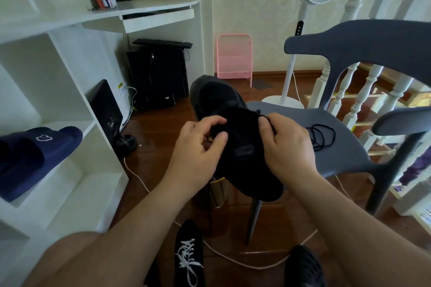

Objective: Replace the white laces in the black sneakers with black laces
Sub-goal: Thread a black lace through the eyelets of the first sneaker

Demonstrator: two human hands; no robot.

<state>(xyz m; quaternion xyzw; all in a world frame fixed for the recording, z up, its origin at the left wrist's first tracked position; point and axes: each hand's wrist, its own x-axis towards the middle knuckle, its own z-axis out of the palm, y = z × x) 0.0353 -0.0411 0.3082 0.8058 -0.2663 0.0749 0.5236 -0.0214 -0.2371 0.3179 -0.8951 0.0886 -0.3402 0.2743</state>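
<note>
A black sneaker [242, 147] lies on the front edge of a grey chair seat [345, 154], toe pointing away. My left hand [200, 144] pinches at the eyelets on its left side. My right hand [286, 147] pinches a thin black lace [268, 119] at the sneaker's right side. A second black lace [323, 135] lies coiled on the seat to the right. On the floor below, between my legs, stands another black sneaker with white laces [189, 261].
White shelving [46, 91] on the left holds navy slippers [35, 154]. A pale cord [233, 261] runs across the wooden floor. A brown paper bag [218, 191] hangs under the sneaker. A white fan [300, 49], a pink rack [234, 58] and white banisters [359, 100] stand behind.
</note>
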